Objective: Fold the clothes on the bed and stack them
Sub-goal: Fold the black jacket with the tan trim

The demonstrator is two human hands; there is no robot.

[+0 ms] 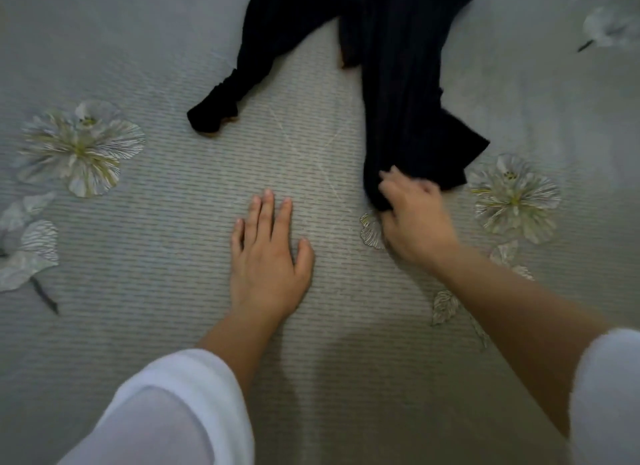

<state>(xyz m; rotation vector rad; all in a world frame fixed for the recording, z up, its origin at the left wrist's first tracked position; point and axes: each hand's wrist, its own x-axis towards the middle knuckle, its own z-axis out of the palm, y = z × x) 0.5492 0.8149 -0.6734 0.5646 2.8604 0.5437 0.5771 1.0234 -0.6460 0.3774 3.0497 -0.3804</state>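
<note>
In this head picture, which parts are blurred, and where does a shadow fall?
Head view: the right hand, gripping the black garment by its hem, is smeared by motion; the left hand, flat on the bedspread, is sharp; a soft shadow lies on the bedspread near the bottom centre; the printed flower in the top right corner looks blurred.

A black garment (398, 66) lies sprawled on the flower-printed grey bed (138, 222).
</note>
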